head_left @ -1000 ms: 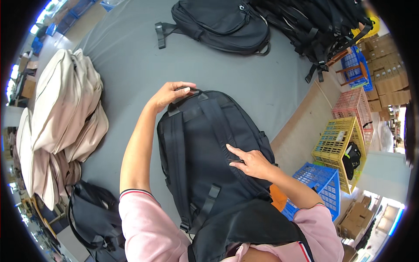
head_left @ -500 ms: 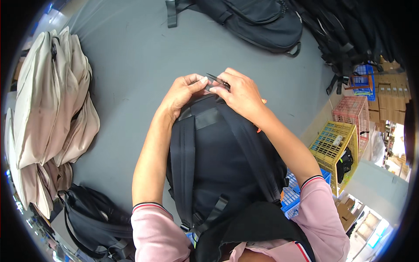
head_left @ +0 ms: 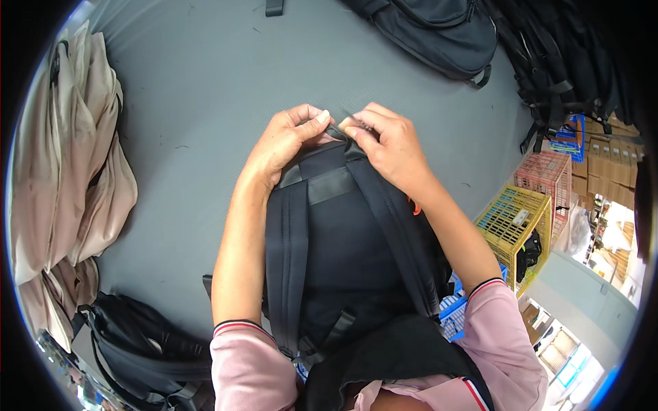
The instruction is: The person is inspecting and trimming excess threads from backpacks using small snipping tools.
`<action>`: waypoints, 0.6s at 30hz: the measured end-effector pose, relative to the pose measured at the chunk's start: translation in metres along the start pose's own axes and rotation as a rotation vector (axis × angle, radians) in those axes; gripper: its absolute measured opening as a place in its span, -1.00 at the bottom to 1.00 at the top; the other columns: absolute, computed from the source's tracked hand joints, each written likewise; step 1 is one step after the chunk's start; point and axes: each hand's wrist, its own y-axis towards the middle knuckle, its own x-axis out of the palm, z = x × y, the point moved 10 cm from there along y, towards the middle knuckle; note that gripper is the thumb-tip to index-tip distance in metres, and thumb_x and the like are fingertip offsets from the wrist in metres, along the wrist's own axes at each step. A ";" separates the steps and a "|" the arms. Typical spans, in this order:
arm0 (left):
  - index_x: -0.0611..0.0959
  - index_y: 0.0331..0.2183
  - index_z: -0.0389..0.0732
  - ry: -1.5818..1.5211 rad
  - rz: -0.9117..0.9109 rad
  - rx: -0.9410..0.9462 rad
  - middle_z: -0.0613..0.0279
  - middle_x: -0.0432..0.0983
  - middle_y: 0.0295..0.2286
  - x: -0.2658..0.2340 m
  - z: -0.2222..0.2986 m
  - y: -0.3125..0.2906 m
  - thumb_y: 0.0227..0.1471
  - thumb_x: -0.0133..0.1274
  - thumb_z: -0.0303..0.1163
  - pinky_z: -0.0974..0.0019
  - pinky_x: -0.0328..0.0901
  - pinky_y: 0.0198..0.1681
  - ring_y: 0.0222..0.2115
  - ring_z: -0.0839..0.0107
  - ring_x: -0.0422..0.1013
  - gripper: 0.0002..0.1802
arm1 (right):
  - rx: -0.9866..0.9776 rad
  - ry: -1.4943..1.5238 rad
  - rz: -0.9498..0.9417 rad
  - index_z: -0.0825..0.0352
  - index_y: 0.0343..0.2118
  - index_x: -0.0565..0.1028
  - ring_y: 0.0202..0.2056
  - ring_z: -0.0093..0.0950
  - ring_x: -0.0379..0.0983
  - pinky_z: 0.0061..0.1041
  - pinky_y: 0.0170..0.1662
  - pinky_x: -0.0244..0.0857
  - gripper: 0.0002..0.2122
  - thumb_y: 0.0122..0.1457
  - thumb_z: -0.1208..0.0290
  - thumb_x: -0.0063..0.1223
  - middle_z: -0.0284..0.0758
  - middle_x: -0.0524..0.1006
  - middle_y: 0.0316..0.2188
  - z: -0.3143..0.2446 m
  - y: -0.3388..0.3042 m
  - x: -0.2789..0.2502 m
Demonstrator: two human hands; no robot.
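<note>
A black backpack [head_left: 349, 240] lies before me with its shoulder straps facing up and its top end away from me. At that top end, my left hand [head_left: 291, 140] is closed, thumb and fingers pinching the dark webbing of the top handle [head_left: 334, 132]. Close beside it, my right hand [head_left: 391, 144] is closed around small dark thread snips [head_left: 364, 126], whose thin tip points up and left. Its thumb and fingertips also meet the webbing. The fingers partly hide the snips. Something small and orange [head_left: 415, 207] shows beside my right forearm.
All this is on a grey tabletop [head_left: 199, 89]. Beige bags [head_left: 68, 164] are piled at left, with another black backpack [head_left: 144, 342] at lower left. More black bags [head_left: 439, 34] lie at the far right. Yellow [head_left: 514, 219] and pink crates [head_left: 548, 178] stand beyond the right edge.
The view has shifted slightly, so the surroundings sit differently. My right hand has moved a little right and the snips have turned; both hands stay at the handle webbing.
</note>
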 end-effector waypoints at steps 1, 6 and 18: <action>0.57 -0.39 -0.20 -0.001 -0.002 -0.002 0.33 0.50 -0.53 0.000 -0.001 0.000 0.09 0.05 -0.24 0.52 0.29 -0.32 -0.47 0.61 0.40 -0.79 | -0.074 -0.139 -0.033 0.39 -0.48 0.48 -0.55 -0.29 0.38 -0.35 -0.47 0.23 -0.95 0.01 0.54 0.04 -0.29 0.43 -0.53 -0.009 -0.001 0.003; 0.55 -0.39 -0.19 0.015 -0.011 0.009 0.37 0.49 -0.45 -0.001 -0.002 0.003 0.08 -0.03 -0.44 0.49 0.34 -0.23 -0.42 0.60 0.44 -0.93 | -0.141 -0.310 -0.122 0.37 -0.48 0.47 -0.51 -0.21 0.39 -0.29 -0.45 0.26 -0.95 -0.06 0.59 0.06 -0.29 0.42 -0.51 -0.022 0.002 0.009; 0.54 -0.37 -0.20 -0.062 -0.044 0.005 0.30 0.53 -0.44 0.002 -0.002 -0.001 0.10 0.04 -0.26 0.50 0.33 -0.24 -0.40 0.55 0.47 -0.80 | 0.099 -0.020 0.157 0.40 -0.45 0.47 -0.52 -0.29 0.39 -0.39 -0.43 0.27 -0.92 -0.02 0.52 0.06 -0.25 0.43 -0.48 0.015 -0.006 -0.011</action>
